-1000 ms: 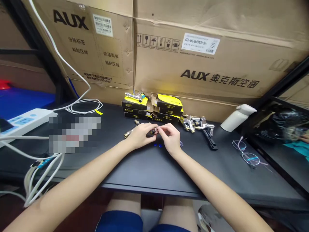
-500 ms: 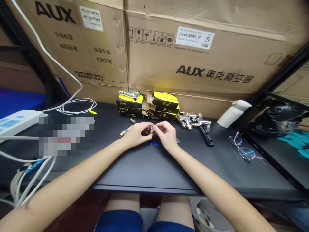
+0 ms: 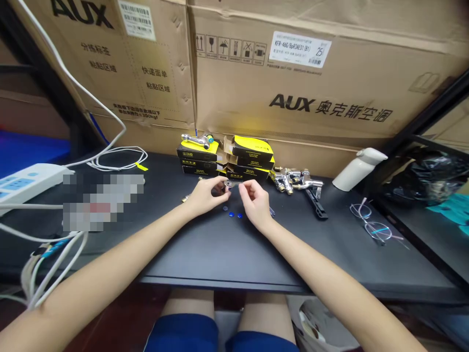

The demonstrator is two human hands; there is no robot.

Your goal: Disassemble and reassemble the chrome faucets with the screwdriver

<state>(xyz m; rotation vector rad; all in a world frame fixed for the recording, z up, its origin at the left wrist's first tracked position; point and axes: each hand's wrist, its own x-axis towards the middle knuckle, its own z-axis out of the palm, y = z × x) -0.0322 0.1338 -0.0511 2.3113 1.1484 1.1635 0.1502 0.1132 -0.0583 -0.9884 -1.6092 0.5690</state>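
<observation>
My left hand pinches a small silver metal ring fitting between its fingertips, at the middle of the black table. My right hand is just to the right of the fitting, apart from it, with its fingers curled and nothing visible in them. Several small blue discs lie on the tabletop just below the fitting, between my hands. A brass-and-chrome fitting lies mostly hidden behind my left hand.
Yellow-and-black boxes stand at the back, with a chrome tap on top. Chrome fittings lie to their right. Further right are a white bottle and glasses. A power strip and cables lie left.
My hands have come apart. My right hand has moved right, off the ring fitting, and my left hand keeps it. The blue discs now show fully between my hands.
</observation>
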